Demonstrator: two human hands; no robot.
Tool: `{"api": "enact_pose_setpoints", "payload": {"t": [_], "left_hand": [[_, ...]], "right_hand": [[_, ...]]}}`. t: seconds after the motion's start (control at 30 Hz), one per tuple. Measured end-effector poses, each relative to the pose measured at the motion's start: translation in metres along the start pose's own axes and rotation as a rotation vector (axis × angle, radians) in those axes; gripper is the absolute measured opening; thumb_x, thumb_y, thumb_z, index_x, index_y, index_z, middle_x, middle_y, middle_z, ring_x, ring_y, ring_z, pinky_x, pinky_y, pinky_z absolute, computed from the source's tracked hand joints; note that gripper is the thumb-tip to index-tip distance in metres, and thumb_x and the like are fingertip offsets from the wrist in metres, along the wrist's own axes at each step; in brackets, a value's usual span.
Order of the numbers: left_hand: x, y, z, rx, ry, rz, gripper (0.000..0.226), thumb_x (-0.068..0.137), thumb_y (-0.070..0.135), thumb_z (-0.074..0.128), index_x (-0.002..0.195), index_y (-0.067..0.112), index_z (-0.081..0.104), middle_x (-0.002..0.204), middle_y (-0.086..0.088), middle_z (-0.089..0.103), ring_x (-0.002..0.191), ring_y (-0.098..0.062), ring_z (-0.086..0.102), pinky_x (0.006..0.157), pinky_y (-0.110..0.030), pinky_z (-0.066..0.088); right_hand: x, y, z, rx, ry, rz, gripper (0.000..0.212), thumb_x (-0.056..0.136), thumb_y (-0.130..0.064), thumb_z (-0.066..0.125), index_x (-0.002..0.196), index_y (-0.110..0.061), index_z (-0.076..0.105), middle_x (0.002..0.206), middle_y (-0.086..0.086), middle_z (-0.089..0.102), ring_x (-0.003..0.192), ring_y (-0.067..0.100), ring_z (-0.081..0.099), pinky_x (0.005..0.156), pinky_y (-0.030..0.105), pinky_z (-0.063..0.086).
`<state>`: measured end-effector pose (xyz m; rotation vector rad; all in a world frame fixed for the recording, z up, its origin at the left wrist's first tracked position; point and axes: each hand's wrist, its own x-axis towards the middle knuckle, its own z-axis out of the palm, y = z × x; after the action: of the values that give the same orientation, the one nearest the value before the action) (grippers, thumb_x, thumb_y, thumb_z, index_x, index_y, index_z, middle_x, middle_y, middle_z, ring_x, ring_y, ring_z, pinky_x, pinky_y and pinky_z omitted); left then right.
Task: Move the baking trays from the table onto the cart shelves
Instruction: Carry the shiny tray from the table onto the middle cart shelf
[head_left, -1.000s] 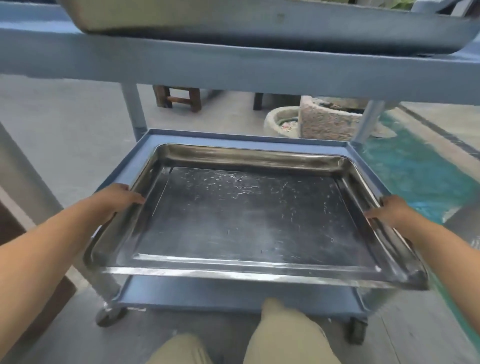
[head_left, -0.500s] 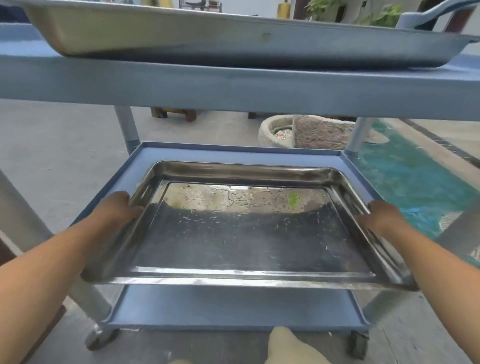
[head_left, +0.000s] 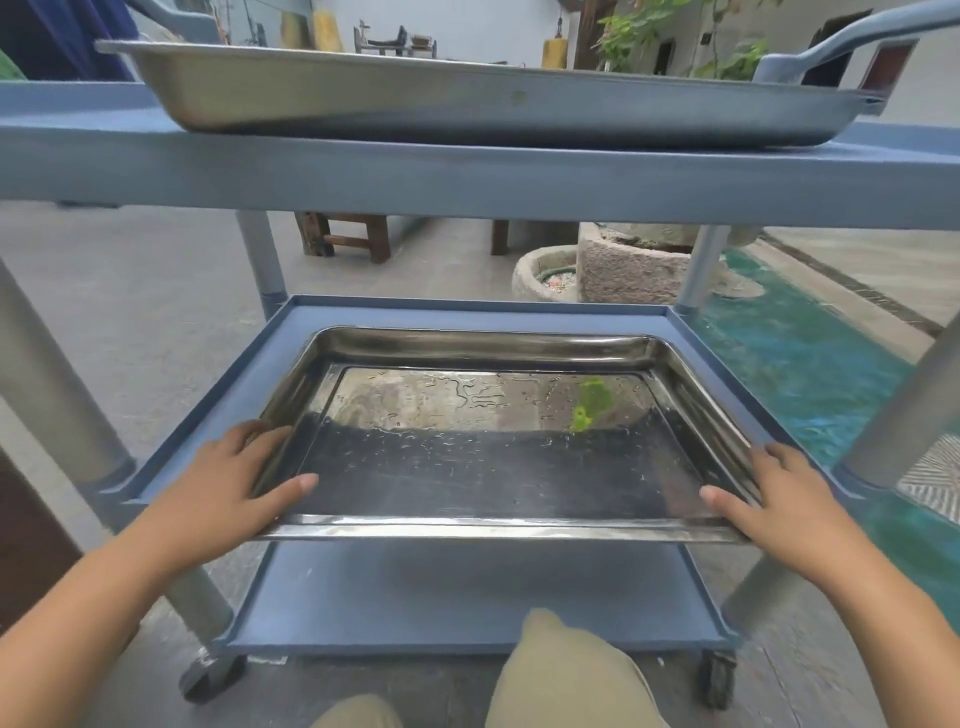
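Steel baking tray (head_left: 483, 447) at the cart's middle shelf (head_left: 218, 415).
Your left hand (head_left: 228, 483) and right hand (head_left: 779, 499) each clamp a near corner.

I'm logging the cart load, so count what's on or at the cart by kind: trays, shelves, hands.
Steel baking trays: 2, upper tray and lower tray
Blue cart shelves: 3, top shelf, middle shelf, bottom shelf
Hands: 2, left hand, right hand
Total: 7

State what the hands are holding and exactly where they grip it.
Both hands hold the shiny rectangular steel baking tray by its near corners: left hand at the left one, right hand at the right, thumbs over the rim.
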<state>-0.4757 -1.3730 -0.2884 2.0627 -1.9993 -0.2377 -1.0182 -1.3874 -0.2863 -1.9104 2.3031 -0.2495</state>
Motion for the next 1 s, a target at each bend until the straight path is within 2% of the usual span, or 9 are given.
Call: {"api": "enact_pose_setpoints", "payload": {"t": [0.07, 0.13, 0.2, 0.27, 0.37, 0.5, 0.8, 0.9, 1.0], "left_hand": [[-0.006, -0.001, 0.002, 0.028, 0.021, 0.029, 0.097, 0.072, 0.092, 0.021, 0.15, 0.035, 0.034, 0.155, 0.002, 0.036, 0.14, -0.025, 0.034, 0.113, -0.048, 0.034], [-0.008, -0.002, 0.006, 0.021, 0.028, 0.044, 0.091, 0.074, 0.091, 0.021, 0.152, 0.045, 0.02, 0.158, 0.008, 0.031, 0.141, -0.024, 0.031, 0.112, -0.048, 0.035], [-0.004, -0.003, 0.007, 0.002, 0.032, 0.03, 0.089, 0.074, 0.09, 0.023, 0.151, 0.05, 0.007, 0.16, 0.008, 0.025, 0.142, -0.026, 0.029, 0.113, -0.048, 0.033], [0.005, -0.003, 0.009, -0.024, 0.046, 0.002, 0.092, 0.072, 0.091, 0.024, 0.151, 0.05, 0.003, 0.162, 0.001, 0.022, 0.144, -0.028, 0.027, 0.115, -0.048, 0.03], [0.021, -0.005, 0.013, -0.047, 0.045, -0.032, 0.098, 0.068, 0.093, 0.025, 0.152, 0.048, 0.003, 0.164, -0.006, 0.015, 0.147, -0.029, 0.023, 0.117, -0.048, 0.026], [0.041, 0.0, 0.015, -0.011, 0.025, -0.062, 0.104, 0.063, 0.093, 0.022, 0.154, 0.044, 0.012, 0.165, -0.007, 0.012, 0.149, -0.029, 0.018, 0.117, -0.048, 0.025], [0.054, -0.003, 0.021, -0.043, 0.078, -0.059, 0.092, 0.068, 0.092, 0.026, 0.149, 0.05, 0.019, 0.163, -0.005, 0.018, 0.148, -0.028, 0.02, 0.112, -0.05, 0.031], [0.05, -0.001, 0.024, -0.041, 0.094, -0.09, 0.093, 0.066, 0.092, 0.025, 0.149, 0.05, 0.018, 0.164, -0.004, 0.015, 0.147, -0.027, 0.021, 0.11, -0.05, 0.035], [0.044, 0.0, 0.025, -0.058, 0.122, -0.104, 0.096, 0.064, 0.092, 0.025, 0.149, 0.047, 0.022, 0.164, -0.006, 0.016, 0.148, -0.027, 0.02, 0.11, -0.05, 0.035]], "right_hand": [[-0.011, -0.003, 0.007, -0.013, 0.07, -0.023, 0.085, 0.084, -0.074, 0.039, 0.148, -0.019, 0.037, 0.159, 0.011, 0.025, 0.144, 0.032, 0.026, 0.109, 0.049, 0.033], [-0.013, -0.005, 0.011, -0.016, 0.111, -0.029, 0.083, 0.082, -0.078, 0.029, 0.146, -0.026, 0.042, 0.16, 0.006, 0.026, 0.144, 0.029, 0.027, 0.109, 0.05, 0.033], [-0.004, -0.006, 0.013, -0.015, 0.106, -0.035, 0.082, 0.083, -0.076, 0.024, 0.144, -0.026, 0.047, 0.16, 0.005, 0.025, 0.144, 0.028, 0.027, 0.111, 0.049, 0.032], [0.01, -0.008, 0.013, -0.043, 0.097, -0.042, 0.073, 0.088, -0.071, 0.028, 0.143, -0.026, 0.049, 0.162, 0.005, 0.022, 0.145, 0.028, 0.025, 0.113, 0.048, 0.031], [0.029, -0.009, 0.016, -0.042, 0.076, -0.039, 0.068, 0.091, -0.066, 0.034, 0.145, -0.028, 0.045, 0.163, 0.004, 0.018, 0.146, 0.028, 0.022, 0.114, 0.048, 0.029], [0.048, -0.016, 0.02, -0.036, 0.056, -0.047, 0.071, 0.09, -0.07, 0.031, 0.148, -0.029, 0.04, 0.164, 0.003, 0.013, 0.148, 0.026, 0.016, 0.115, 0.049, 0.027], [0.079, -0.016, 0.026, -0.013, 0.073, -0.064, 0.073, 0.086, -0.075, 0.029, 0.144, -0.034, 0.045, 0.163, -0.001, 0.015, 0.148, 0.025, 0.017, 0.114, 0.049, 0.029], [0.09, -0.016, 0.028, 0.009, 0.088, -0.08, 0.066, 0.086, -0.073, 0.034, 0.14, -0.036, 0.049, 0.162, -0.002, 0.02, 0.147, 0.024, 0.021, 0.113, 0.046, 0.029], [0.102, -0.021, 0.029, 0.043, 0.112, -0.099, 0.049, 0.089, -0.064, 0.043, 0.131, -0.041, 0.057, 0.16, -0.004, 0.026, 0.145, 0.022, 0.026, 0.111, 0.044, 0.031]]}}
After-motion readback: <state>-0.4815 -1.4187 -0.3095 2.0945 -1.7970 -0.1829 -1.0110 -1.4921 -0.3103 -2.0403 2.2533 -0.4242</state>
